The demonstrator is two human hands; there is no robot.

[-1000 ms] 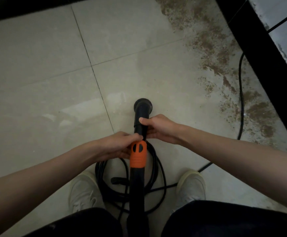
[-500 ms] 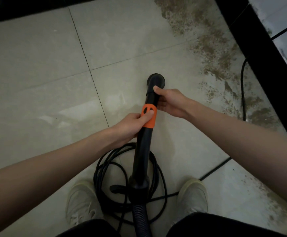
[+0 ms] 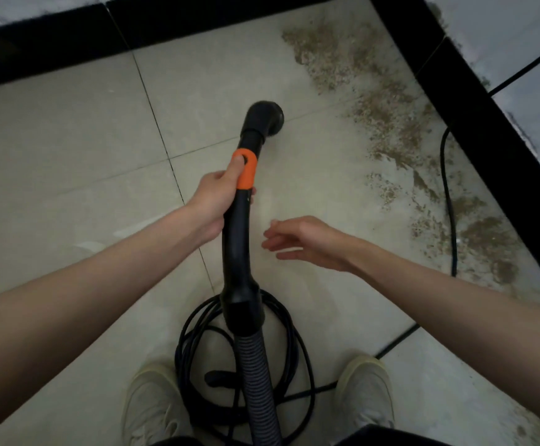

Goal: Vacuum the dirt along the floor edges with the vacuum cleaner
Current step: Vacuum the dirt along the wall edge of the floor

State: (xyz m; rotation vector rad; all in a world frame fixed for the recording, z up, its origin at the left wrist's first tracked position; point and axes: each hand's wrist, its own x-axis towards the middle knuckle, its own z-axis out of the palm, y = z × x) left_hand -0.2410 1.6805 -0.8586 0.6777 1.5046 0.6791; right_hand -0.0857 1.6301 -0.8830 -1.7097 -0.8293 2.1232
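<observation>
My left hand (image 3: 214, 196) grips the black vacuum wand (image 3: 238, 239) just below its orange collar (image 3: 246, 171), thumb on the collar. The round black nozzle (image 3: 266, 119) points forward above the pale floor tiles. My right hand (image 3: 301, 241) hovers to the right of the wand, fingers straight and loose, holding nothing. A ribbed grey hose (image 3: 257, 375) runs from the wand down between my shoes. Brown dirt (image 3: 378, 107) lies in a band along the right floor edge beside the black skirting (image 3: 494, 123).
A coiled black power cord (image 3: 198, 346) lies on the floor between my two pale shoes (image 3: 153, 403). Another length of cable (image 3: 447, 188) runs through the dirt along the right wall. Black skirting also lines the far wall (image 3: 53, 53).
My right hand has let go of the wand near the nozzle and drawn back to the right. The left hand has raised the wand and pushed its nozzle forward; the view has tilted up toward the corner.
</observation>
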